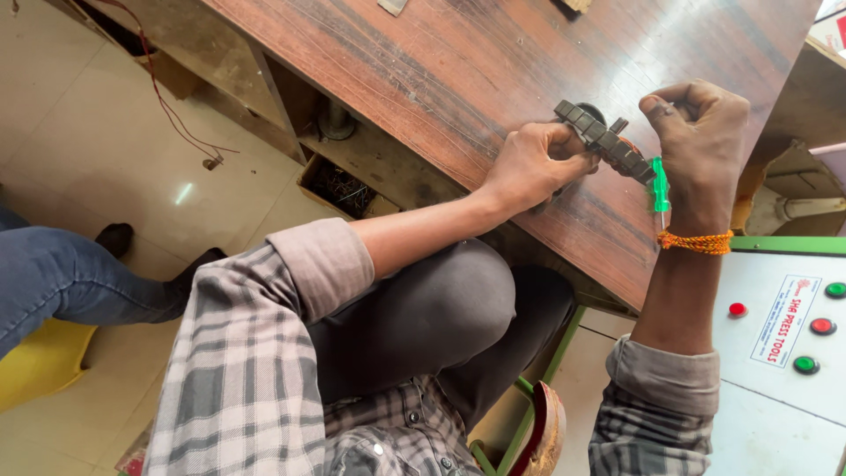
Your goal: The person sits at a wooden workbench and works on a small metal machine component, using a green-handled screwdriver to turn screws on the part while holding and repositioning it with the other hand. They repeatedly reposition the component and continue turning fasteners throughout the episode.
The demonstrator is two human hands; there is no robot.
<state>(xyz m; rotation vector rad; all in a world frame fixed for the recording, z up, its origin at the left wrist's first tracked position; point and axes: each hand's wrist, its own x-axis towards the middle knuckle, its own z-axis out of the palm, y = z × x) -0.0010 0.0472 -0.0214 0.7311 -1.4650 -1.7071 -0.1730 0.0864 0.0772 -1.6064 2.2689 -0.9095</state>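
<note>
The left hand [538, 163] grips a grey slotted metal core [604, 141] at the wooden counter [423, 79] edge; the right hand [701, 145], clenched round a green-handled tool [658, 185], works its slots. Next likely calls for steady bracing.

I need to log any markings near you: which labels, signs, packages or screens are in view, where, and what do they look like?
Label: white slanted rectangle with red print, on the pale control panel at lower right, among red and green round buttons.
Red-and-white printed item: top right corner, cut off; kind unclear.
No screens in view.
</note>
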